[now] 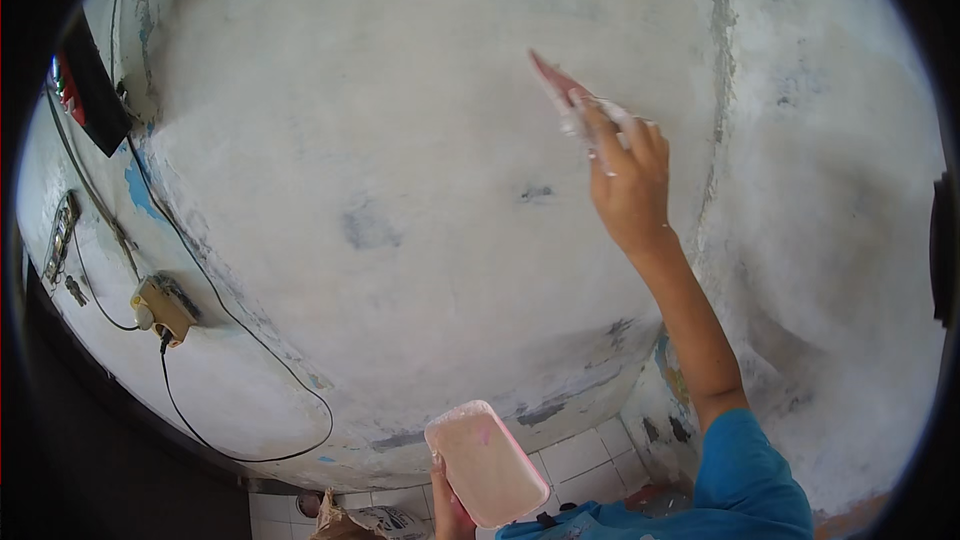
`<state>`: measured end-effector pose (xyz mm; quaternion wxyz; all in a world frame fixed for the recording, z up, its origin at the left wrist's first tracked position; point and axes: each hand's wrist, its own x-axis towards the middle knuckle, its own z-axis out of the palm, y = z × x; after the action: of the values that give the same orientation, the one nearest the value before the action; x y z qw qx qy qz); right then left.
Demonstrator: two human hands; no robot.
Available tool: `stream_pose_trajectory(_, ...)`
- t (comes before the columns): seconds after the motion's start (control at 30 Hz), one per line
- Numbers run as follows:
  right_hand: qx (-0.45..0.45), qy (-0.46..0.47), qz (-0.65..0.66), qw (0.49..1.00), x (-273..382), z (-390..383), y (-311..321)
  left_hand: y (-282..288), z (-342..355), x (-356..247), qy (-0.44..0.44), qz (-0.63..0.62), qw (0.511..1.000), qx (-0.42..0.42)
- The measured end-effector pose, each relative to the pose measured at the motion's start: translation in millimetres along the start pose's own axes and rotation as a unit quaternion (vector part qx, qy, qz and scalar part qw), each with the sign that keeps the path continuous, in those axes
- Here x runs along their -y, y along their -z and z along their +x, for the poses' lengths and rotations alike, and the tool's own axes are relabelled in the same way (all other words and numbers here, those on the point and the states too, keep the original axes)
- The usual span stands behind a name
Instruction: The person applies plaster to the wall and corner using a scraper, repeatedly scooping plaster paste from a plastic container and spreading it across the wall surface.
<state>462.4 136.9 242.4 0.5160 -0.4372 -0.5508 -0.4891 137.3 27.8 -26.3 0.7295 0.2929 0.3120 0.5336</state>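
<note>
The right hand pinches the flat blade between its fingers at the patchy wall; blur leaves contact uncertain. Below, the left hand grips the pink tray by its edge. Spreading appears in hand; the next stroke calls for steady blade pressure.

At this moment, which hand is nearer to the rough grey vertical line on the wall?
Right. The right hand is just left of the grey line; the left hand is much lower and further left, holding the pink tray.
</note>
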Motion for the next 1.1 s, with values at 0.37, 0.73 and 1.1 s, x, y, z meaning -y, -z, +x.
stream_pose_trajectory(0.37, 0.118, 0.075, -0.035, 0.99, 7, -32, 3, -8, 19, 27, -0.02, -0.021, 0.999, -0.033)
stream_pose_trajectory(0.73, 0.158, 0.123, -0.006, 0.98, 28, -57, -15, -1, 16, 30, -0.002, -0.05, 0.999, -0.021)
stream_pose_trajectory(1.1, 0.096, 0.026, -0.13, 0.986, -15, -54, -32, 16, 21, 9, -0.003, -0.018, 1.0, 0.004)
